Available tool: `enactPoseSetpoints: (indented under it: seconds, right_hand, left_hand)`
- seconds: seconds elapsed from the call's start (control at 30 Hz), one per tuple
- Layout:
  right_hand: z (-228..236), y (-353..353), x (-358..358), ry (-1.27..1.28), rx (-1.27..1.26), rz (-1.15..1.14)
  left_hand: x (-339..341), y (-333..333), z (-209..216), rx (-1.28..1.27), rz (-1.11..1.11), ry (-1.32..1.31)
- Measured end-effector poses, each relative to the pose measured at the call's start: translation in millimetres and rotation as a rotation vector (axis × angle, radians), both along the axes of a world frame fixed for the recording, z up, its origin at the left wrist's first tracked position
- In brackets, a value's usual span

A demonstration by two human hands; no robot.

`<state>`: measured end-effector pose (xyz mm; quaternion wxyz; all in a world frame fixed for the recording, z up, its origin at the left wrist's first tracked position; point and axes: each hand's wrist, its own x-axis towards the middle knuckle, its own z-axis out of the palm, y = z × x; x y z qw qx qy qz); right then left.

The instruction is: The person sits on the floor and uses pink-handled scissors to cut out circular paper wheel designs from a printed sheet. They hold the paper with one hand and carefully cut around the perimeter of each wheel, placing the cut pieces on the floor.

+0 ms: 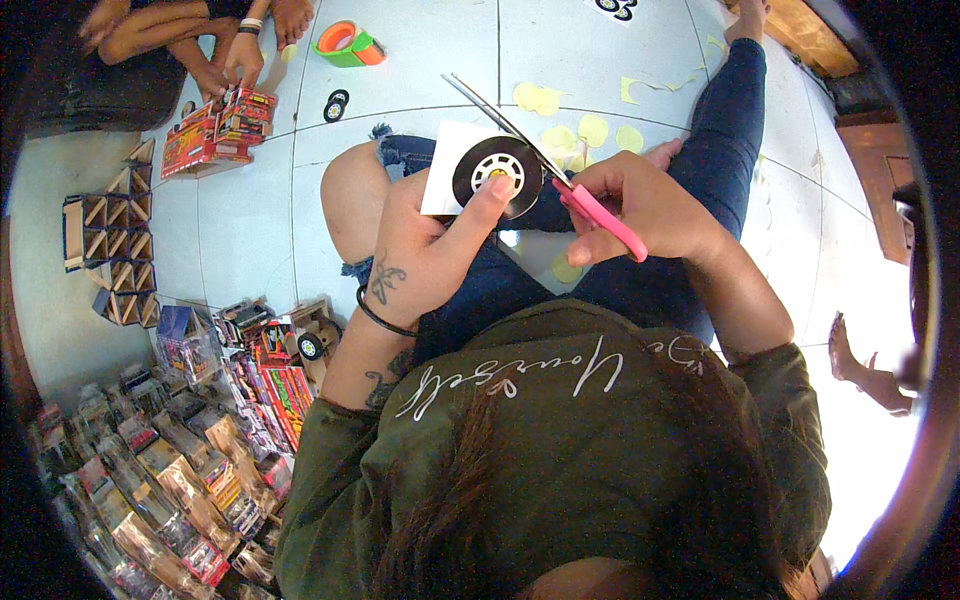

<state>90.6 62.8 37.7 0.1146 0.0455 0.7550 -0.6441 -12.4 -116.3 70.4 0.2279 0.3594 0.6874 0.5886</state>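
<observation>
My left hand (432,235) pinches a white sheet of paper (442,150) printed with a round black-and-white wheel picture (468,185). The thumb presses on the wheel's middle; the fingers are hidden behind the paper. Pink-handled scissors (612,222) are in my right hand (660,215), with fingers and thumb at the handle loops. Their blades slant up and left along the wheel's right edge, tips past the paper's top. Whether the blades touch the paper I cannot tell. Both hands are above my lap.
Pale yellow paper scraps (592,130), an orange-and-green tape dispenser (348,45) and small wheel cutouts (337,106) lie on the tiled floor. Another person's hand (243,60) touches a red toy truck (195,145). Packaged toy vehicles (190,480) crowd the lower left. A bare foot (843,348) shows at right.
</observation>
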Motion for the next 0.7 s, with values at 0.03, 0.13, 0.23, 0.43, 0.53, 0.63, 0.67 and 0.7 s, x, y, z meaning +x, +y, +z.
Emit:
enactPoseSetpoints:
  seconds: [0.03, 0.13, 0.23, 0.43, 0.53, 0.63, 0.67, 0.7]
  right_hand:
    - [0.6, 1.7, 0.0, -0.007, 0.014, 0.012]
    - [2.4, 9.1, -0.1, -0.075, 0.122, 0.095]
    - [1.2, 8.4, 0.3, -0.023, 0.075, 0.075]
    - [4.6, 12.4, 0.8, -0.004, 0.135, 0.088]
    - [6.9, 13.5, 0.7, -0.028, 0.096, 0.097]
    - [8.8, 15.1, 1.5, -0.024, 0.096, 0.097]
    - [9.2, 15.8, 1.6, -0.038, 0.093, 0.101]
    - [9.6, 16.7, 1.7, -0.051, 0.090, 0.105]
  left_hand:
    - [-0.9, -0.3, 0.1, -0.028, -0.003, 0.026]
    - [-1.5, -2.2, 1.0, -0.048, -0.022, 0.042]
    - [-2.4, -3.5, 2.6, -0.060, -0.047, -0.012]
    - [-4.9, -3.1, 5.6, -0.089, -0.086, -0.030]
    - [-6.1, -2.0, 5.9, -0.088, -0.112, -0.063]
    - [-3.7, -2.9, 6.2, -0.034, -0.118, -0.015]
    - [-3.5, -3.1, 6.5, -0.033, -0.121, -0.001]
    - [-4.3, -3.5, 7.1, -0.048, -0.132, 0.018]
